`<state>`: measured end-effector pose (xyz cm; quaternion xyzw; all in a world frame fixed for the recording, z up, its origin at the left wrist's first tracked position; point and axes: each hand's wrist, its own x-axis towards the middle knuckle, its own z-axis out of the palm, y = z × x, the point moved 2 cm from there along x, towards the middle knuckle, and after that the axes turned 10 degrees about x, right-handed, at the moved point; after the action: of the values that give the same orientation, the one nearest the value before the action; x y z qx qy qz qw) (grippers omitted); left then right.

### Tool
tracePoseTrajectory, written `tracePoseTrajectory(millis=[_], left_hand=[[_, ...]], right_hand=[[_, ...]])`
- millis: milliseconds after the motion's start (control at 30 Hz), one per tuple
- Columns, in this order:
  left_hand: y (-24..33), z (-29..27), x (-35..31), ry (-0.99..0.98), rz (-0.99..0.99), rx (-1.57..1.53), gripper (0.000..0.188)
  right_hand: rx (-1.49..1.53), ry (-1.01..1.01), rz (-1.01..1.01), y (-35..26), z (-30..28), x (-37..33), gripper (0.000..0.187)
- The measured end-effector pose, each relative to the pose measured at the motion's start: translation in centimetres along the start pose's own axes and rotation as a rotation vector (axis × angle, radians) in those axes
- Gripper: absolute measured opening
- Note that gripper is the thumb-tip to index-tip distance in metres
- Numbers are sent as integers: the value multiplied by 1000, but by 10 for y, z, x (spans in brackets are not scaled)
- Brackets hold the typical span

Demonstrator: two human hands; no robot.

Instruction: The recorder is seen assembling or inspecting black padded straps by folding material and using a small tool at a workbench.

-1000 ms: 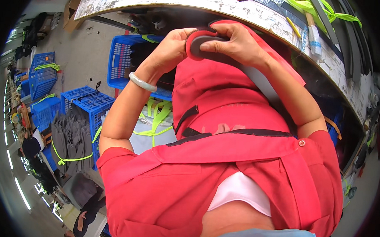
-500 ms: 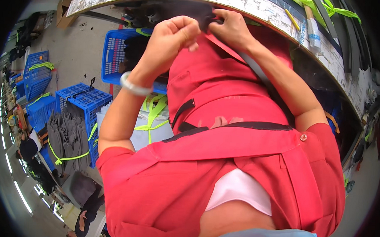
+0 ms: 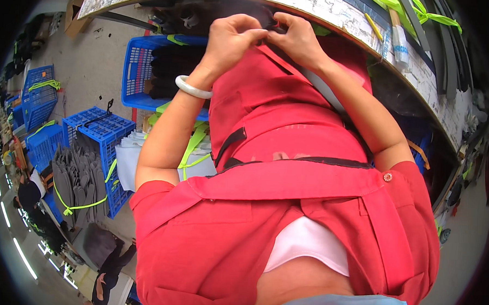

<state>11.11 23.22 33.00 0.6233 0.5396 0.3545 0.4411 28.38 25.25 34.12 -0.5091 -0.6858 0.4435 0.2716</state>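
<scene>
head view shows the left hand point(image 3: 230, 40) and right hand point(image 3: 296, 37) meeting at the workbench edge point(image 3: 337, 17), fingertips pinched on a small dark piece point(image 3: 272, 27) above the red apron point(image 3: 290, 105). likely a fitting step; next needs a steady, fine grip.

One head-worn fisheye view looks steeply down the person's own red-clad chest toward the table point(image 3: 338, 15) edge (curved by the lens), close to the body; the floor lies left of the table.
</scene>
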Motion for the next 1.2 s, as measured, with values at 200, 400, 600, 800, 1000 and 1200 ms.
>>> tracePoseTrajectory(millis=[200,400,600,800,1000,1200], left_hand=[[-3,18,-22,-307,-259,-436,24],[19,-21,-25,23,84,-619,53],[106,-18,-10,-22,378,-1265,58],[21,13,10,-5,-98,-1711,33],[-23,52,16,0,-145,-1587,29],[-59,69,33,102,-242,-1536,35]], right_hand=[[155,116,-11,32,8,20,34],[551,22,-85,-55,-10,2,26],[530,15,-232,-124,-11,-13,38],[195,359,-410,-58,10,13,63],[-174,360,-383,-7,41,32,61],[-362,346,-458,7,51,43,62]])
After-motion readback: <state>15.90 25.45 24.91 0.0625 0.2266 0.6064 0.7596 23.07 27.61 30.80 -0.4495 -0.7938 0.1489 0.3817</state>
